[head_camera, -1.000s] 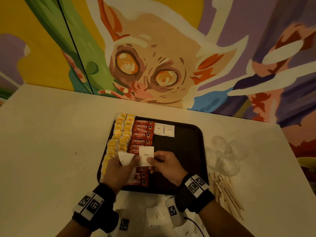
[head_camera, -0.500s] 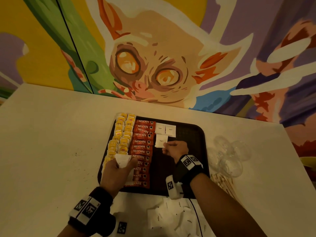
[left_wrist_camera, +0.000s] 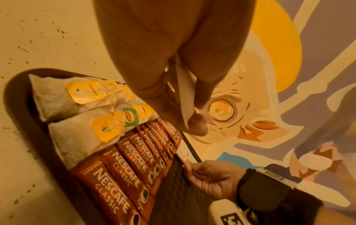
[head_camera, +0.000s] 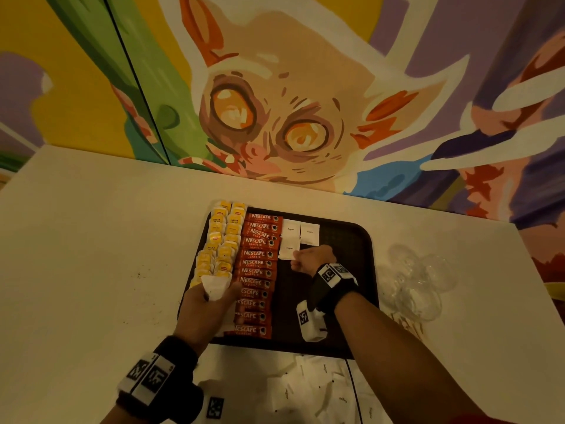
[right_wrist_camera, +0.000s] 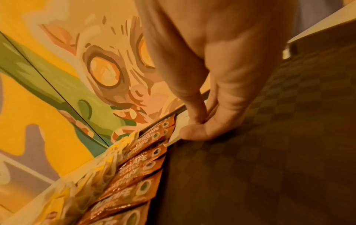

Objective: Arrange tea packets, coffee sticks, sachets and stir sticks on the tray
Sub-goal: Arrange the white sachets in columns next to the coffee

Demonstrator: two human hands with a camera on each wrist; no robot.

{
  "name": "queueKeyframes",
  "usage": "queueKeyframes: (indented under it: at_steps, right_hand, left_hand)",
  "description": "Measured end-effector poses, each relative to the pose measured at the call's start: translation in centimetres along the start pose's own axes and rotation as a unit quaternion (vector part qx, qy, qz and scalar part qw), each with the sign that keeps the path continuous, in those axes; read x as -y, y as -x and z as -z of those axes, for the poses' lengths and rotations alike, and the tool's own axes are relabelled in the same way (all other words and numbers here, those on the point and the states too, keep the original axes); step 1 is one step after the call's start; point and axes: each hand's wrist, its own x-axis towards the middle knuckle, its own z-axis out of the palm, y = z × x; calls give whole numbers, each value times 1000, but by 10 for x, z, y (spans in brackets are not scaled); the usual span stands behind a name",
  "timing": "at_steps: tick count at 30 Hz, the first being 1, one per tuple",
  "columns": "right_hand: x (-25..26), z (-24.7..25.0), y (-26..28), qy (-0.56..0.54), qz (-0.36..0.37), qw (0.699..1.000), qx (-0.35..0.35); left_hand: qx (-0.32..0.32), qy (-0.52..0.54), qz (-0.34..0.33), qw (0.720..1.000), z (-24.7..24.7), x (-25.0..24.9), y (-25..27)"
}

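Sachet of flat white paper, square (head_camera: 288, 248), lies on the black checker-textured plastic tray (head_camera: 345, 240) beside the red coffee sticks (head_camera: 256, 264), pinched at its near corner by the right hand (head_camera: 312, 260). Left hand (head_camera: 201, 310) grips more white sachets (head_camera: 215, 287)

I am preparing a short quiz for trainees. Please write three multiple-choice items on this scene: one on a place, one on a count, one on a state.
1. Where do the wooden stir sticks lie?
A. on the table right of the tray
B. on the tray
C. in the left hand

2. How many sugar sachets lie flat on the tray?
A. one
B. three
C. six

3. What does the left hand do?
A. rests open
B. holds white sachets
C. grips a coffee stick

Key: 1 A, they lie beside the tray's right rim. 2 B, two above, a third sugar sachet at the right hand. 3 B, white sachets stick out of its grip.
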Motion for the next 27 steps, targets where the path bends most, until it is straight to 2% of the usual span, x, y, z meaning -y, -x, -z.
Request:
queueKeyframes:
  at_steps: [9,16,22,24,27]
  right_hand:
    - [3,3,-1,23,-5,1000,8]
    - [0,1,-3,100,19,995,-17]
    - [-1,3,2,97,28,995,-10]
    - [-2,6,9,110,44,993,-1]
    - [-6,10,28,115,121,986,-7]
  left_hand:
    - [14,-7,4,1000,-1,5,-3]
    - [22,-7,8,1000,-1,0,-1]
    - [37,-22,24,999,-2,-3,1]
    - [41,-5,36,998,-3,-4,2]
    - [51,8,43,998,-4,-5,5]
